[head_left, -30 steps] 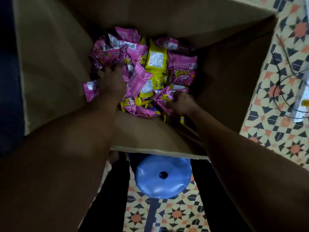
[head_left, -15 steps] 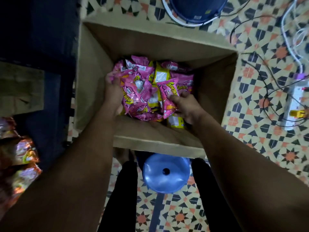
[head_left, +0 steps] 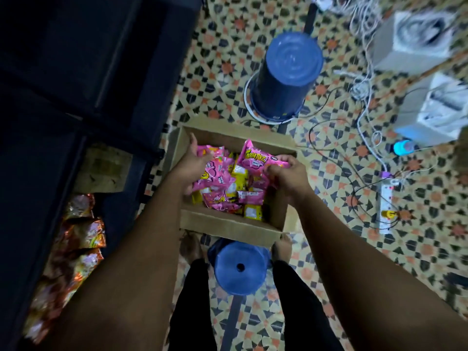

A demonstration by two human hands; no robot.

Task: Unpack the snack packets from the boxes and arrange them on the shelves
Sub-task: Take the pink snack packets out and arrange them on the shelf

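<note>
While orange packets [head_left: 76,239] already sit on the dark shelf [head_left: 38,173] at left, the box [head_left: 228,225] on the floor holds many pink and yellow packets [head_left: 243,196], so much unpacking remains, I judge. The left hand [head_left: 191,163] cradles a pink bunch [head_left: 216,171] in curled fingers; the right hand [head_left: 287,173] pinches one pink packet [head_left: 255,158], both above the box.

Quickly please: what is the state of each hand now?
Left hand: holding a bunch of pink foil snack packets.
Right hand: fingers pinching one pink foil packet with yellow lettering.
</note>
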